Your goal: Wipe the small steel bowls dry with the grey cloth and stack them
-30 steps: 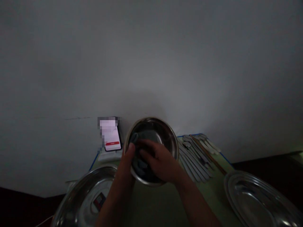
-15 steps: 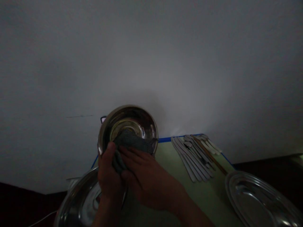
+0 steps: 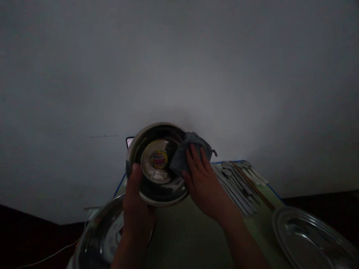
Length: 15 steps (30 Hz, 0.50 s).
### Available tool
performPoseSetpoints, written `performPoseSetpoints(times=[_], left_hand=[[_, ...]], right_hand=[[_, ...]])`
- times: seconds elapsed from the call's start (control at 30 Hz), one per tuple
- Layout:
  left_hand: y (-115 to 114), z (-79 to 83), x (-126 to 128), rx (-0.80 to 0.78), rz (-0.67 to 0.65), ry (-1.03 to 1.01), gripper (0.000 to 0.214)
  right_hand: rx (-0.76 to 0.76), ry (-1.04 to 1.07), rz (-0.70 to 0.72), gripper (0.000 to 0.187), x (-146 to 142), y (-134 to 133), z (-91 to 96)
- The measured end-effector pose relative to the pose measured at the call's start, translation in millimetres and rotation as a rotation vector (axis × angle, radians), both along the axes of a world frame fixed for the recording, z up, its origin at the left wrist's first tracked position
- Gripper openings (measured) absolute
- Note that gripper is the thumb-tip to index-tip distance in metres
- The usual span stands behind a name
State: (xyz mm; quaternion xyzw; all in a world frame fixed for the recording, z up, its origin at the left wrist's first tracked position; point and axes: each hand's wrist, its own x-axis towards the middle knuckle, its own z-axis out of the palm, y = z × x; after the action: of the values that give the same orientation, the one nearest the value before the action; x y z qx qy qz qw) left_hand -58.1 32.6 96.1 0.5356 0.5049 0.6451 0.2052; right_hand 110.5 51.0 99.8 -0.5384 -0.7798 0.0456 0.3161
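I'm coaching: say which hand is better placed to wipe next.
Likely the right hand: it lies on the gray cloth at the right side of the metal bowl, while the left hand holds the left.

Left hand (image 3: 136, 209) gripping, thumb (image 3: 136, 175) raised; right hand (image 3: 202, 179) flat (fingers (image 3: 191, 158) slightly spread).

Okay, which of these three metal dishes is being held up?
The middle bowl, gripped by the left hand; the basin at left and dish at right are unheld.
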Motion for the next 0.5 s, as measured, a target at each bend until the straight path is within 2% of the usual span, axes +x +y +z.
performPoseSetpoints(times=[0.07,0.1,0.13,0.17,0.23,0.33,0.5], left_hand=[[1,9.9,13,-0.049,-0.068,-0.042,0.047],[2,14.1,19,-0.091,-0.128,-0.083,0.051],[3,17.5,26,-0.171,-0.259,-0.226,0.056],[4,20.1,31,-0.222,-0.335,-0.327,0.061],[5,22.4,39,-0.308,-0.439,-0.461,0.068],[7,20.6,40,-0.358,-0.461,-0.492,0.068],[10,18.5,27,-0.446,-0.444,-0.552,0.065]], right_hand=[[0.030,0.083,-0.028,0.068,5,9,-5.0],[0.036,0.130,-0.047,0.072,8,13,-7.0],[0.038,0.174,-0.071,0.076,11,17,-8.7],[0.036,0.212,-0.097,0.079,13,20,-10.1],[0.042,0.268,-0.146,0.081,17,24,-11.5],[0.062,0.340,-0.138,0.082,25,27,-9.5],[-0.116,0.434,0.107,0.060,47,21,4.7]])
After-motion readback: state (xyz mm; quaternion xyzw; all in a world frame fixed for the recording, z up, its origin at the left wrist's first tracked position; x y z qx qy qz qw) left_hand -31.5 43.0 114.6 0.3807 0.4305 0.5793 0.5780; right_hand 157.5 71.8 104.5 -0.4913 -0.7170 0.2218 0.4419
